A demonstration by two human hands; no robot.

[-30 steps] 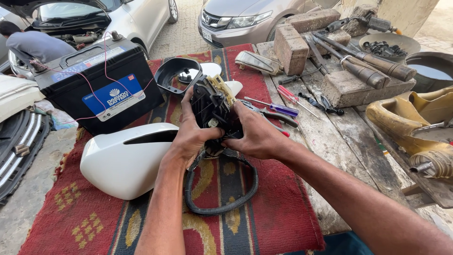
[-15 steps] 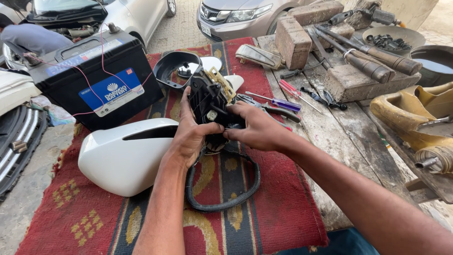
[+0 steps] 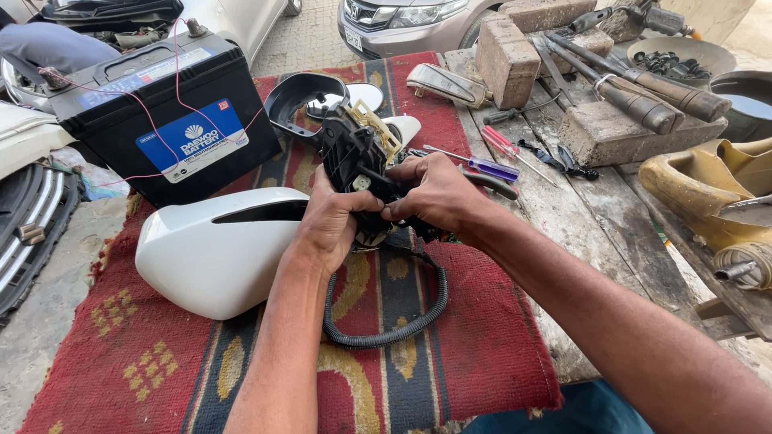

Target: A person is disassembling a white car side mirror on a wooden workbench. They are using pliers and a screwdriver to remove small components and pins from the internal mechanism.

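Both hands hold a black plastic mirror mechanism upright above the red patterned rug on the worktop. The left hand wraps its lower left side with fingers curled tight around it; the right hand closes on its right side, thumb and fingertips pinching near a small pale connector. The mechanism is dark and ribbed, with a cream-coloured bracket along its upper right edge. A black corrugated cable loops down from it onto the rug. Just left of the mechanism lies a white mirror cover; beyond that stands a black car battery. Behind the mechanism sits a black mirror frame. To its right lie screwdrivers.
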